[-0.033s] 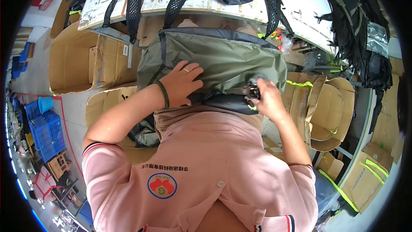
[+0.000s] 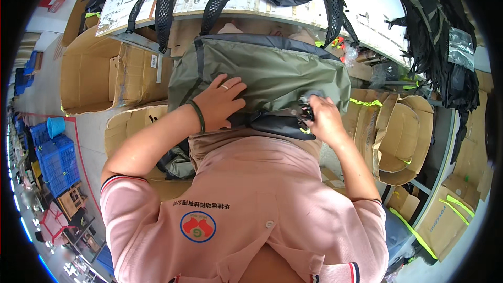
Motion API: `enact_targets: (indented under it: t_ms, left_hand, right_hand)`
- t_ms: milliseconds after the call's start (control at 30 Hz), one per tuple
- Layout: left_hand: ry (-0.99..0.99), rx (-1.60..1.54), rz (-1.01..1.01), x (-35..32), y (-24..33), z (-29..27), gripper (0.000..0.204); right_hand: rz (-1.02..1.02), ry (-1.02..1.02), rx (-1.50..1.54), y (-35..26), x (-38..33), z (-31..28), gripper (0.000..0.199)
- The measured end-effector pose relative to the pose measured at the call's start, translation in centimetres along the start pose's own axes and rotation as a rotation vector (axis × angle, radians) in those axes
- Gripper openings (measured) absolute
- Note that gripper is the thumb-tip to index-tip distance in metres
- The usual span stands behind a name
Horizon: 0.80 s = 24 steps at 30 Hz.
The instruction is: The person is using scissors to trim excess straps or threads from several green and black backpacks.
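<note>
An olive-green bag (image 2: 283, 68) with dark edging is spread across my lap. My left hand (image 2: 220, 104) lies on its left part, fingers apart, pressing on the fabric; a ring and a dark wristband show on it. My right hand (image 2: 326, 119) is closed round the black handles of a pair of scissors (image 2: 305, 111). The metal blades point left, low over the bag's near edge, and I cannot tell whether they touch it. Beneath them is a black fabric panel (image 2: 283, 124).
Ahead stands a white worktable (image 2: 194, 6) with black straps hanging over its edge. Cardboard boxes flank me, one at the left (image 2: 86, 76) and one at the right (image 2: 406, 141). Dark straps and bags (image 2: 445, 47) hang at the far right. Blue crates (image 2: 52, 157) stand at the left.
The scissors have turned slightly, so their blades show more plainly, pointing left. My right hand has shifted a little to the left; my left hand has barely moved.
</note>
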<state>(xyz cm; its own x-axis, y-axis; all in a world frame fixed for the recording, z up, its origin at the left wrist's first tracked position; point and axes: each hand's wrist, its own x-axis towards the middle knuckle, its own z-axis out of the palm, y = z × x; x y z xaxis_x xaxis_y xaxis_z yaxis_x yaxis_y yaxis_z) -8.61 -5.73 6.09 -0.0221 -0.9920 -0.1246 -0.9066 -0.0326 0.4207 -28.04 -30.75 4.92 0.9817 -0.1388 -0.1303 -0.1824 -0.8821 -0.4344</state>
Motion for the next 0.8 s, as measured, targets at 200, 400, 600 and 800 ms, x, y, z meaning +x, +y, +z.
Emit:
enact_targets:
  t_ms: [200, 400, 600, 800]
  left_hand:
    - [0.074, 0.042, -0.166, -2.6, -1.7, 1.9, 0.031]
    - [0.24, -0.218, -0.215, -3.5, -3.1, 0.3, 0.02]
    - [0.436, -0.257, -0.102, -1.0, -0.4, -3.6, 0.022]
    - [0.529, -0.195, 0.123, 4.9, 5.3, -0.4, 0.02]
  right_hand:
    - [0.106, -0.016, 0.163, 1.7, 0.7, 1.5, 0.031]
    - [0.291, -0.063, 0.589, 0.0, -0.1, -3.8, 0.023]
    - [0.239, -0.067, 0.605, -1.1, -0.6, -7.0, 0.024]
    - [0.277, -0.111, 0.746, -1.5, -0.8, -7.2, 0.025]
